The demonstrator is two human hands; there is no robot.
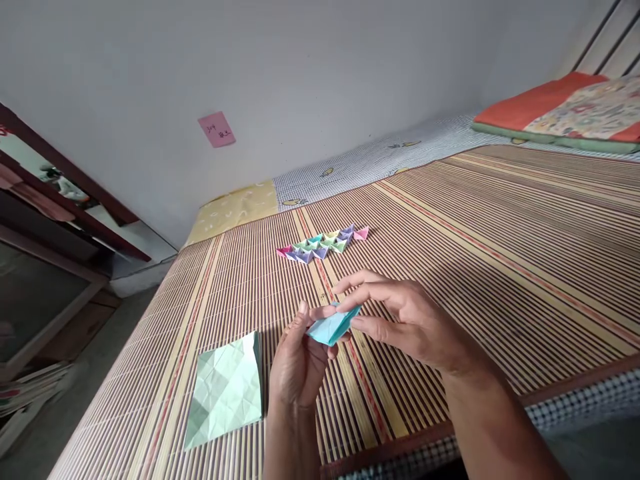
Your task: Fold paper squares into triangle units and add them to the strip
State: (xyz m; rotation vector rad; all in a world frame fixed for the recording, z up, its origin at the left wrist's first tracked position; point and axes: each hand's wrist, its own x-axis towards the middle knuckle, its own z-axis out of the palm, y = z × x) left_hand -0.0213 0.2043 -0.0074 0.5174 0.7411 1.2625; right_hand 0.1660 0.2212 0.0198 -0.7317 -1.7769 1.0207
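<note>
A small folded piece of blue paper (330, 327) is held up over the striped mat in front of me. My left hand (303, 357) grips it from the left and below, with the fingers partly hidden beneath it. At its right side, the thumb and fingers of my right hand (395, 313) close around the edge, the fingertips touching the paper. To the left of my left hand lies a square of creased pale green paper (227, 387), its right edge lifted a little off the mat.
Several small folded paper boats (315, 245) in mixed colours stand grouped on the bamboo mat (450, 267) beyond my hands. A pink note (217, 129) is on the wall. Folded bedding (560, 110) lies at the far right. The mat's left edge drops toward the floor.
</note>
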